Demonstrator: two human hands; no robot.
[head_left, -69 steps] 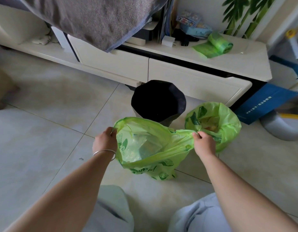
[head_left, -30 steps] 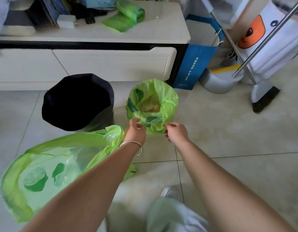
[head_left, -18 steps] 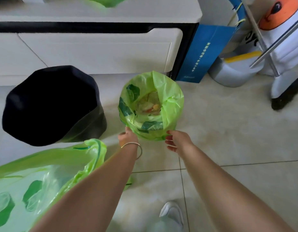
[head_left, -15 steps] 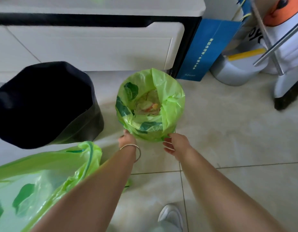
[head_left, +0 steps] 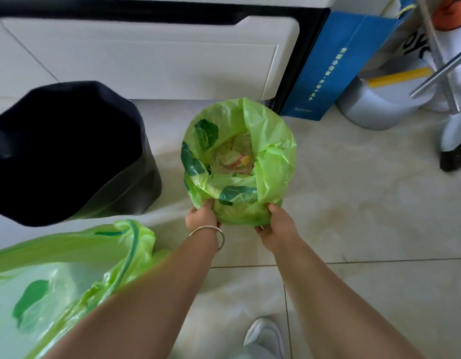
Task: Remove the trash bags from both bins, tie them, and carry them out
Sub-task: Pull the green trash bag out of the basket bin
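Head view: the small bin lined with a green trash bag (head_left: pixel 273 156) stands on the tiled floor (head_left: pixel 366 203), just in front of the white drawer cabinet (head_left: pixel 151 60). The bag's rim is folded down over the bin's edge, and food scraps (head_left: pixel 237 159) lie inside. The left hand (head_left: pixel 201 216), with a silver bangle (head_left: pixel 208 230) on its wrist, grasps the folded-down plastic at the near left of the bin, fingers curled under the fold. The right hand (head_left: pixel 274 224) grasps the same fold at the near right, its fingers curled into the plastic.

To the left stands the black bin (head_left: pixel 68 151), with no bag in it, close to the lined one but not touching it. Near left, partly under the left forearm, the other green trash bag (head_left: pixel 55 275) lies on the floor, out of its bin, its mouth open and untied, with a green drawstring (head_left: pixel 128 255) running along its edge.

Far right, a blue paper bag (head_left: pixel 335 66) leans by the cabinet's end, beside a grey round base (head_left: pixel 379 104) and metal poles (head_left: pixel 436 47). A grey shoe (head_left: pixel 265 335) shows at the near edge.
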